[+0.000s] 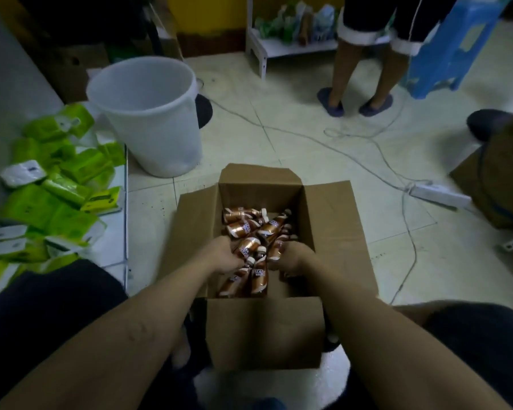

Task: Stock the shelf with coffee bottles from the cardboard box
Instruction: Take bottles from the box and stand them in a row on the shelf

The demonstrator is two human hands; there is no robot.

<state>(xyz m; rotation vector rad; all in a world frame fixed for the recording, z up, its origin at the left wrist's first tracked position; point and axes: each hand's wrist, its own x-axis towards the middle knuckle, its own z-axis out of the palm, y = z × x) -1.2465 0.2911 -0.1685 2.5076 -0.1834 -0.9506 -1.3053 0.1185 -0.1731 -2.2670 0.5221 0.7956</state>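
Tiled floor [279, 137] around splayed flaps of cardboard box [264, 329]

The brown cardboard box [332, 220] stands open, flaps folded outward, its walls around the left hand [224, 255] and right hand [296, 260]. Small brown-labelled coffee bottles [243, 229] with white caps lie jumbled on their sides inside, some beyond the hands, others between and beneath them

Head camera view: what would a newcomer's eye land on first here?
The open cardboard box in the middle of the floor, with brown coffee bottles jumbled inside, draws the eye first; the left hand and right hand are down among them. To the left are a white bucket and a heap of green packets.
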